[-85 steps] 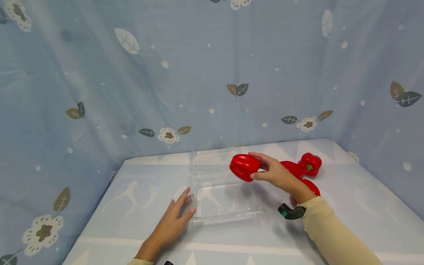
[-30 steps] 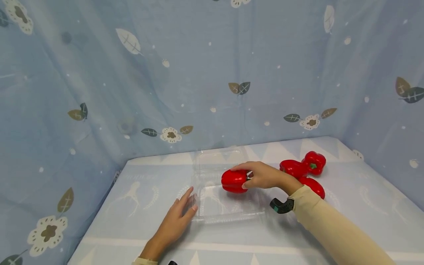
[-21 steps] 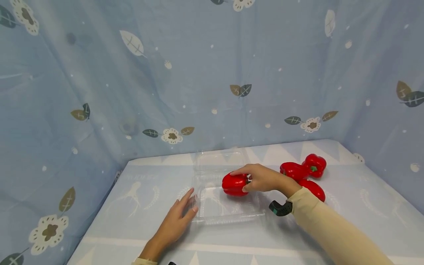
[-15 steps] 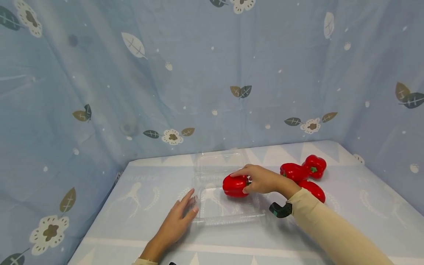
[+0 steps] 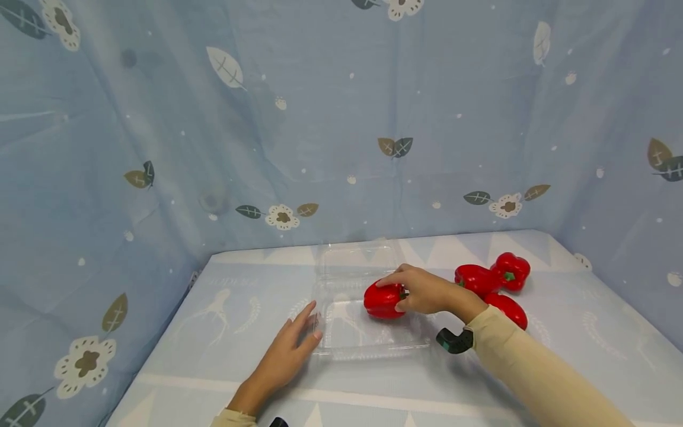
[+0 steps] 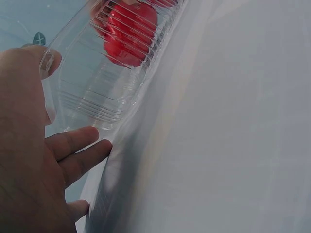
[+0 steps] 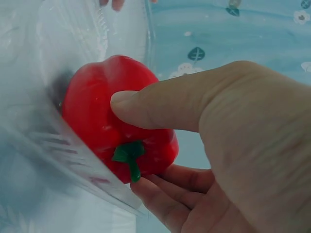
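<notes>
- Our left hand [image 5: 285, 353] lies flat on the table, fingers straight and relaxed, fingertips touching the left rim of the clear plastic clamshell tray [image 5: 368, 344]; it grips nothing. In the left wrist view the fingers [image 6: 80, 141] meet the tray's ribbed corner [image 6: 92, 92].
- The tray sits in front of us, its open lid [image 5: 354, 259] lying flat beyond it toward the curtain.
- The red pepper [image 5: 383, 299] sits in the tray's far right part, on its side, long axis running left to right, green stem [image 7: 129, 155] pointing right toward our palm.
- Our right hand [image 5: 424, 290] is the nearer one: it curls round the pepper from the right, fingers over the top and thumb [image 7: 160, 109] pressed to its flank, the other fingers under the stem end. We cannot tell whether the pepper already rests its full weight on the tray floor.
- Further right, three more red peppers [image 5: 493, 284] lie clustered and touching on the table, well apart from the tray.
- The table [image 5: 587, 332] wears a pale blue printed cloth; a blue curtain [image 5: 320, 118] with leaves and flowers closes it in on three sides.
</notes>
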The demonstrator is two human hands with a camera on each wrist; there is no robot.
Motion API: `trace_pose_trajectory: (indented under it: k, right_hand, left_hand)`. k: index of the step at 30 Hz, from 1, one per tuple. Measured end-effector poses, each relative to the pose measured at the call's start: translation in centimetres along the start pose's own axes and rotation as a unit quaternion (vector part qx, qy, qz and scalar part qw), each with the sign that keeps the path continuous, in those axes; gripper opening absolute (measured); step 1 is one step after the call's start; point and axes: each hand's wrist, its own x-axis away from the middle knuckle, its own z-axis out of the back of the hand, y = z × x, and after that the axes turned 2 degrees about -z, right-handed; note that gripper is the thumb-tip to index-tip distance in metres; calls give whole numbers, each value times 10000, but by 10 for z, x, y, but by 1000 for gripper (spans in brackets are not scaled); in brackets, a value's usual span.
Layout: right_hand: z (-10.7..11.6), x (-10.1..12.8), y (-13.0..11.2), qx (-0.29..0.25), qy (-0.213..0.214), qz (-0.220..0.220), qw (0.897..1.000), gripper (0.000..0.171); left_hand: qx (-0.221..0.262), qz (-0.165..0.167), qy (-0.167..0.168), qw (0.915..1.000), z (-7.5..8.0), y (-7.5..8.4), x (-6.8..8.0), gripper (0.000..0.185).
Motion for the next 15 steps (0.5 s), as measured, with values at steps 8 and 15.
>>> trace_pose_trajectory:
  k: [8, 15]
  right_hand:
    - [0, 1, -1, -43, 28, -109, 9999, 56]
    - [-2, 1, 0, -155, 81, -267, 9995, 55]
  left_hand:
    - [-15, -63, 51, 10000, 1, 1, -1, 60]
    - [41, -57, 7, 10000, -1, -1, 0, 60]
